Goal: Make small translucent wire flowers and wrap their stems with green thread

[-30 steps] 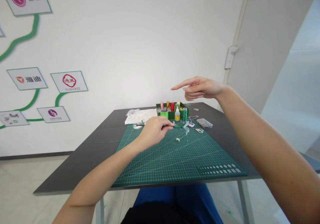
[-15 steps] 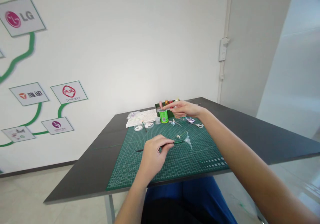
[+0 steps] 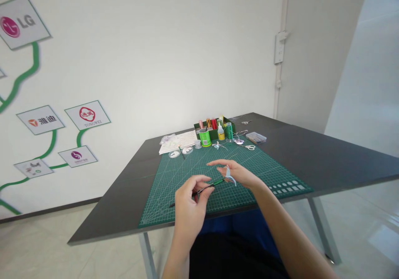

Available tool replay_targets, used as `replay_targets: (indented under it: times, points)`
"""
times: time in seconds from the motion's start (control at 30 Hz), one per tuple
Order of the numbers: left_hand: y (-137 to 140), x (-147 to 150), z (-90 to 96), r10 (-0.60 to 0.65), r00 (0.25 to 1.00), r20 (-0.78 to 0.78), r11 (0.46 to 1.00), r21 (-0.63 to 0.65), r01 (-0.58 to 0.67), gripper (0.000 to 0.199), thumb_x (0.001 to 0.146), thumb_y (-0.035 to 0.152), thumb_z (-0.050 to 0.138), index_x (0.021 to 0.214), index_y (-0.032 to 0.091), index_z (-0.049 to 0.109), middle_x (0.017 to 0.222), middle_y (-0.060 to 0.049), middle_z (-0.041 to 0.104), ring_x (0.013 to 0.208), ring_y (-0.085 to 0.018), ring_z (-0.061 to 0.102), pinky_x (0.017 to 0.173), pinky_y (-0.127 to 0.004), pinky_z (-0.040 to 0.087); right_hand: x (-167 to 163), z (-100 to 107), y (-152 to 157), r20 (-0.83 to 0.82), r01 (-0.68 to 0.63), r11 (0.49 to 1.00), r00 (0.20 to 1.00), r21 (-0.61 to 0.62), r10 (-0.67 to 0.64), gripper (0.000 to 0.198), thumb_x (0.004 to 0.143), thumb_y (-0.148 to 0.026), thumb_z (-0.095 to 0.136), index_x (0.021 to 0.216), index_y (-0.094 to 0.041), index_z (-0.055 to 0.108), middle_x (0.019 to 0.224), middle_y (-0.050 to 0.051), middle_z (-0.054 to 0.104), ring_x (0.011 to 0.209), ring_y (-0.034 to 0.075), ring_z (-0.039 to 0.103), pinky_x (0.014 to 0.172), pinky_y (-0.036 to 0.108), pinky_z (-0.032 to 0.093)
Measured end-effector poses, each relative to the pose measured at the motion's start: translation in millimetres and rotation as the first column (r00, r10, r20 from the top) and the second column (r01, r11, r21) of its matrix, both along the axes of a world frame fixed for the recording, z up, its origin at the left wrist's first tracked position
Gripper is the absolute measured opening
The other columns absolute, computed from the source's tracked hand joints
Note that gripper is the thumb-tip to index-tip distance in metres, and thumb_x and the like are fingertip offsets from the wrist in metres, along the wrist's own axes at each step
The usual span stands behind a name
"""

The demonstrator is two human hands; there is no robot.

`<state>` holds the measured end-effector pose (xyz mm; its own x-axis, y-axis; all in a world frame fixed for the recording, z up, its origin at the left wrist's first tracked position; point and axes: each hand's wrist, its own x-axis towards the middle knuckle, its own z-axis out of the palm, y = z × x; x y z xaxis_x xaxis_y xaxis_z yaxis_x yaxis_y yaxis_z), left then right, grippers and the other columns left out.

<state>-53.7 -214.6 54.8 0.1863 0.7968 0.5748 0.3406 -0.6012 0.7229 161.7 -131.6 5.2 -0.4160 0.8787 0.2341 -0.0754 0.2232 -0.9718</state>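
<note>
My left hand [image 3: 190,198] is closed in a pinch on a thin green stem [image 3: 218,182], held just above the green cutting mat [image 3: 174,175]. A pale blue, petal-like piece [image 3: 230,176] fans out at the stem's right end. To the left of the same hand juts a thin dark end [image 3: 172,205]; the fingers hide how it joins the stem. My right hand [image 3: 235,173] hovers behind the petal piece, fingers stretched out and apart. Whether it touches the petals I cannot tell.
Beyond the hands stand a green can [image 3: 205,137], a glue bottle [image 3: 221,132], a green thread spool [image 3: 230,132] and a box of spools [image 3: 213,134]. Scissors [image 3: 249,147], small dishes [image 3: 174,154], white sheets [image 3: 179,142] and a clear case [image 3: 256,138] lie around them.
My right hand has come back from over the green can to beside the stem's petal end. My left hand still pinches the stem, now turned more upward. The view has shifted slightly.
</note>
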Motion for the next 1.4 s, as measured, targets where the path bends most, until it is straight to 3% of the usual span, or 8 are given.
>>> replay_targets:
  times: [0.23,0.53,0.63,0.77,0.87,1.0,1.23,1.4]
  points:
    - [17,-6,-5.8,-0.091,0.957,0.274,0.987,-0.107,0.124,0.013,0.082,0.033,0.074,0.088,0.023,0.079,0.069,0.0,0.054,0.057,-0.011,0.05,0.051,-0.023,0.041,-7,-35,-26,-0.151,0.082,0.994,0.984,-0.079,-0.093,0.045,0.091,-0.045,0.064,0.118,-0.01,0.068,0.042,-0.013,0.029,0.04,0.007,0.025,0.05,0.025,0.029]
    - [35,-2,-11.0,-0.019,0.639,0.769,0.933,-0.216,0.288,0.031,0.062,0.031,0.091,0.088,0.018,0.08,0.076,-0.006,0.073,0.047,-0.004,0.046,0.041,-0.016,0.032,1,-39,-30,-0.56,0.306,0.929,0.741,-0.21,-0.37,0.034,0.083,-0.037,0.07,0.11,-0.017,0.069,0.047,-0.009,0.038,0.048,0.011,0.043,0.067,0.032,0.048]
    - [33,0,-9.9,-0.014,0.636,0.771,0.941,-0.204,0.268,0.03,0.062,0.029,0.091,0.089,0.019,0.08,0.075,-0.006,0.073,0.048,-0.004,0.048,0.041,-0.015,0.034,4,-38,-32,-0.386,0.629,0.767,0.681,-0.127,-0.622,0.041,0.087,-0.044,0.063,0.118,-0.018,0.064,0.079,0.005,0.067,0.082,0.022,0.065,0.084,0.041,0.051]
    - [27,3,-8.9,-0.012,0.682,0.731,0.948,-0.208,0.239,0.029,0.063,0.03,0.09,0.088,0.018,0.08,0.077,-0.006,0.073,0.046,-0.005,0.049,0.038,-0.015,0.035,1,-16,-56,-0.118,0.88,0.296,0.361,0.373,-0.925,0.034,0.093,-0.038,0.054,0.12,-0.02,0.063,0.123,0.015,0.065,0.119,0.032,0.056,0.103,0.054,0.041]
    - [20,6,-7.1,-0.033,0.744,0.667,0.958,-0.191,0.214,0.028,0.068,0.033,0.088,0.09,0.018,0.08,0.074,-0.004,0.07,0.047,-0.005,0.05,0.038,-0.016,0.035,-12,16,-87,-0.083,0.787,0.199,0.302,0.584,-0.95,0.032,0.097,-0.027,0.05,0.126,-0.022,0.062,0.129,0.014,0.062,0.121,0.031,0.055,0.103,0.052,0.042]
    - [9,7,-2.4,-0.082,0.851,0.519,0.971,-0.152,0.186,0.022,0.079,0.032,0.08,0.097,0.019,0.079,0.068,0.002,0.057,0.048,-0.005,0.049,0.04,-0.017,0.038,-38,47,-120,-0.086,0.715,0.273,0.422,0.643,-0.903,0.029,0.097,-0.022,0.05,0.123,-0.024,0.064,0.125,0.012,0.063,0.111,0.028,0.06,0.094,0.044,0.049]
    - [-4,4,7.7,-0.049,0.985,0.166,0.998,-0.017,0.052,0.017,0.089,0.026,0.07,0.104,0.024,0.079,0.082,-0.002,0.062,0.072,-0.011,0.059,0.058,-0.019,0.045,-57,49,-123,-0.005,0.399,0.891,0.913,0.217,-0.408,0.05,0.097,-0.037,0.058,0.143,-0.019,0.051,0.069,-0.001,0.059,0.055,0.012,0.051,0.05,0.023,0.043]
    - [-3,7,11.3,-0.035,0.997,0.068,0.999,0.038,0.033,0.018,0.092,0.027,0.067,0.105,0.024,0.079,0.087,-0.004,0.066,0.076,-0.014,0.06,0.065,-0.022,0.047,-57,41,-106,-0.167,0.233,0.972,0.96,0.033,-0.225,0.057,0.093,-0.048,0.061,0.141,-0.017,0.052,0.076,0.001,0.06,0.059,0.012,0.056,0.048,0.021,0.043]
